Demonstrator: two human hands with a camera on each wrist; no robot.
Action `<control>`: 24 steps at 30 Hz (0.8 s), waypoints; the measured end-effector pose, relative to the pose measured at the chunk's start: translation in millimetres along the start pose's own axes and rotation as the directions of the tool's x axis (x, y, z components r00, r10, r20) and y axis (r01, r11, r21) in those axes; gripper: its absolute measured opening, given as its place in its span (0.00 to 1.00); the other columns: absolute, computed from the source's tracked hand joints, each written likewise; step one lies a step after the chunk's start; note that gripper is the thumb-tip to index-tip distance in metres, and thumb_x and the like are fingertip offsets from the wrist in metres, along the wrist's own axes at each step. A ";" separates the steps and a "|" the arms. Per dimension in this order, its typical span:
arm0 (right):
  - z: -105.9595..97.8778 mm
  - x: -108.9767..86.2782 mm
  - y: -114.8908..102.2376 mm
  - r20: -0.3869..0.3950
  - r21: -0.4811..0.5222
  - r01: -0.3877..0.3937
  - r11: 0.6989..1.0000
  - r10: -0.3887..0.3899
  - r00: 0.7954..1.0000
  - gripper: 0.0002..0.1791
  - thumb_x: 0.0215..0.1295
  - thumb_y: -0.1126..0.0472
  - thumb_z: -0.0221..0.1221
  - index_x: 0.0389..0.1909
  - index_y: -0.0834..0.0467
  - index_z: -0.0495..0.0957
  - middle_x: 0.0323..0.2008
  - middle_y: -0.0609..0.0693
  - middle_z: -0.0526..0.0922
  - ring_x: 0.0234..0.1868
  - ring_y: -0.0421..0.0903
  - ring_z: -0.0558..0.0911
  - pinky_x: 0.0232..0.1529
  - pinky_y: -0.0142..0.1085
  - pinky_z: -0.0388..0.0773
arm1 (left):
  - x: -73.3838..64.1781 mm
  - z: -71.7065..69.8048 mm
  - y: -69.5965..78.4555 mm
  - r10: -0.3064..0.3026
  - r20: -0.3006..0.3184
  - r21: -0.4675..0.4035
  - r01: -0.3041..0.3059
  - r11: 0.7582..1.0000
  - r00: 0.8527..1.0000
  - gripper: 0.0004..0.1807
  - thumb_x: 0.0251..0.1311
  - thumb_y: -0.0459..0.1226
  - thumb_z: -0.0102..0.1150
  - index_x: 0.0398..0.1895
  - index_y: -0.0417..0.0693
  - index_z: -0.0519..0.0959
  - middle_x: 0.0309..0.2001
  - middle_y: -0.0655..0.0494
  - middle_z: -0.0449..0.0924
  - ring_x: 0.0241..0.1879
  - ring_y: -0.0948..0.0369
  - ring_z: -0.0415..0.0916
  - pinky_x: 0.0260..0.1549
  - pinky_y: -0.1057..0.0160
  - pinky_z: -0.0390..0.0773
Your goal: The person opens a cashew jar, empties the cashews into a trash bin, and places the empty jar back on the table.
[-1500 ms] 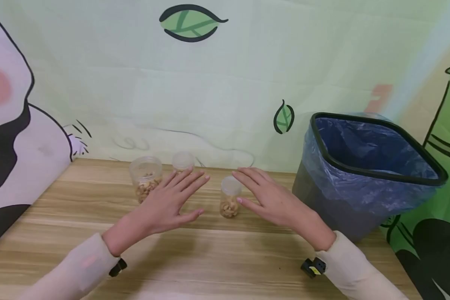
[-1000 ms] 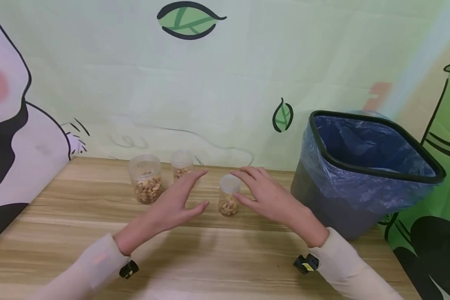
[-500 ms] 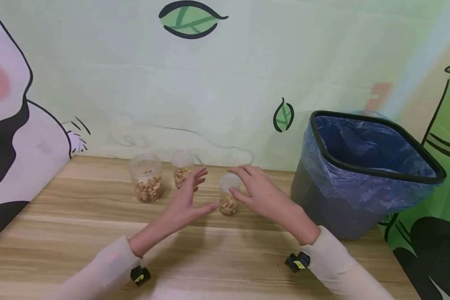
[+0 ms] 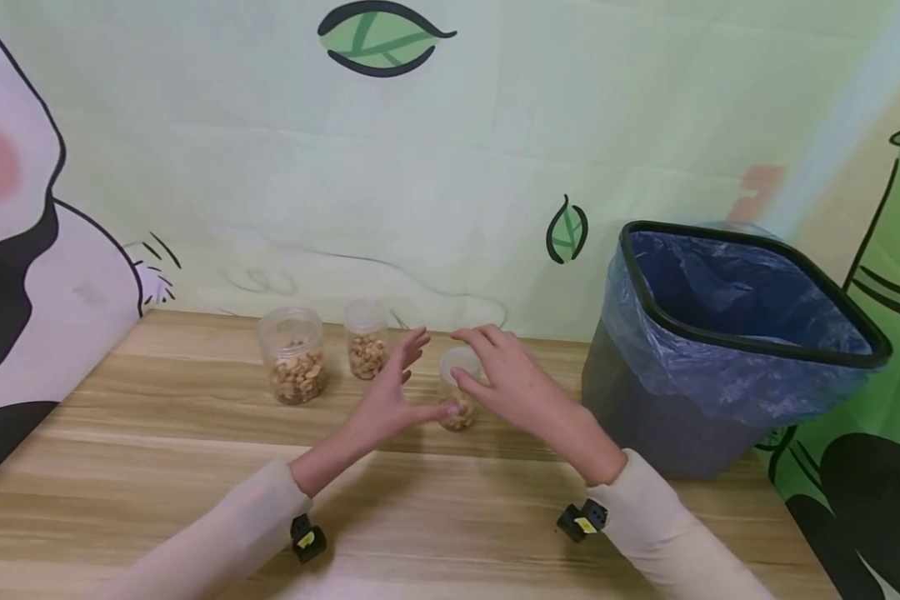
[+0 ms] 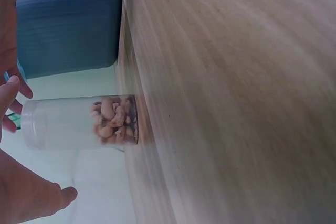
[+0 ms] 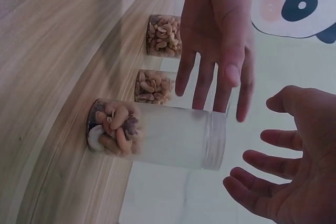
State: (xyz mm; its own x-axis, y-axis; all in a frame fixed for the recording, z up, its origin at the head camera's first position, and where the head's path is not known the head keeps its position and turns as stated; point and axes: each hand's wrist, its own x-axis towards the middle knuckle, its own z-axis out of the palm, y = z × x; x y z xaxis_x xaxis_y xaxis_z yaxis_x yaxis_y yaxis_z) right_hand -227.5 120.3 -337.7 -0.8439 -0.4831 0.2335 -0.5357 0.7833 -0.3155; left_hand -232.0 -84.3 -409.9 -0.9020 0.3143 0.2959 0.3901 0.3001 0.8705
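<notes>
A small clear jar with a translucent lid stands upright on the table, cashew-like nuts filling its lower part. My left hand is at its left side, fingers straight and spread, thumb crossing in front of the jar in the head view. On the other side, my right hand hovers by the lid with loosely bent fingers. The right wrist view shows a gap between the right hand and the lid. Whether the left hand touches the jar, I cannot tell. Neither hand grips anything.
A wider clear jar of nuts and a second small nut jar stand at the back left. At the right is a grey bin with a blue liner. A printed cloth hangs behind the wooden table.
My left hand has moved right, from in front of the back jars to beside the nearer small jar, and turned edge-on. My right hand has shifted slightly left over the lid. The jars have not moved.
</notes>
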 end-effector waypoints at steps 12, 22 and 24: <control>1.8 1.9 2.5 0.005 0.011 -0.011 1.000 0.010 1.000 0.31 0.73 0.45 0.59 0.71 0.53 0.69 0.67 0.54 0.72 0.67 0.55 0.72 0.66 0.54 0.70 | 10.7 14.3 -12.6 -0.065 0.086 -0.005 0.065 0.998 0.994 0.57 0.52 0.41 0.78 0.80 0.45 0.51 0.79 0.46 0.53 0.77 0.45 0.51 0.72 0.39 0.55; 9.6 2.5 13.3 0.024 -0.008 0.063 0.998 -0.063 0.998 0.36 0.72 0.41 0.59 0.74 0.53 0.65 0.72 0.56 0.66 0.72 0.57 0.66 0.69 0.56 0.67 | 18.8 23.0 -21.8 -0.116 0.102 -0.037 0.121 0.992 0.988 0.58 0.52 0.44 0.78 0.81 0.49 0.50 0.79 0.47 0.53 0.78 0.50 0.52 0.73 0.42 0.55; 11.3 2.9 17.0 0.016 -0.014 0.071 0.997 -0.070 0.997 0.37 0.71 0.40 0.59 0.74 0.53 0.66 0.72 0.56 0.66 0.72 0.57 0.66 0.69 0.55 0.67 | 20.2 24.7 -23.2 -0.127 0.101 -0.055 0.133 0.990 0.987 0.56 0.53 0.43 0.78 0.80 0.48 0.51 0.78 0.46 0.56 0.77 0.50 0.53 0.72 0.41 0.56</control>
State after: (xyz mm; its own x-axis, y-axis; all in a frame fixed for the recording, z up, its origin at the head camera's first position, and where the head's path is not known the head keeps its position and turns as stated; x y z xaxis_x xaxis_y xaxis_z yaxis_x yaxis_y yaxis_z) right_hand -239.4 127.8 -352.8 -0.8045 -0.5433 0.2401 -0.5934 0.7526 -0.2853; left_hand -254.6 -62.7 -433.9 -0.9209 0.3633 0.1416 0.2561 0.2896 0.9222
